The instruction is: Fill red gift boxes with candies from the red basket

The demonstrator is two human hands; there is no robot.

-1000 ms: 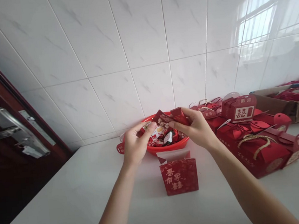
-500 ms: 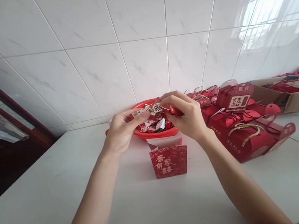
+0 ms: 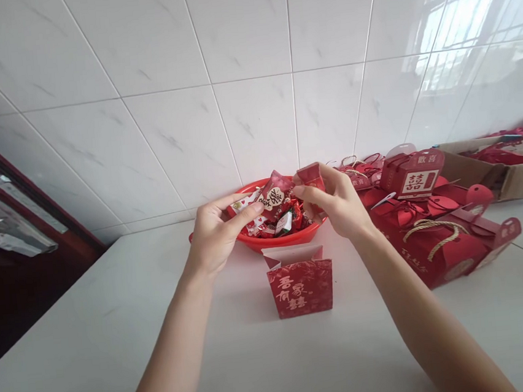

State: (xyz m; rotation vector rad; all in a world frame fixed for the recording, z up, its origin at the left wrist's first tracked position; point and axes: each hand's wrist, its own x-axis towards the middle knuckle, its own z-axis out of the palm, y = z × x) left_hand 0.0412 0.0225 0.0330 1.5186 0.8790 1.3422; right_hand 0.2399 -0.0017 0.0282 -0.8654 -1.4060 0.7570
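Observation:
My left hand (image 3: 216,231) pinches wrapped candies (image 3: 268,199) between thumb and fingers, one dark red with pale lettering and one white with red hearts. My right hand (image 3: 333,201) is closed on a small red packet (image 3: 310,176), held upright just right of them. Both hands are over a red plastic basin (image 3: 288,239) of assorted wrapped sweets, whose rim they partly hide. In front of the basin a red paper gift box (image 3: 302,290) with gold characters stands upright, its top open.
At the right, several filled red gift boxes (image 3: 433,247) with rope handles crowd together. Behind them is a cardboard carton (image 3: 514,178) with red items inside. A tiled wall (image 3: 254,116) closes off the back of the white counter (image 3: 240,358); a dark red door (image 3: 64,258) is at left.
My right hand has turned and lifted a small red packet into view, moving slightly away from the left hand. The left hand keeps its candies. The camera view has shifted slightly.

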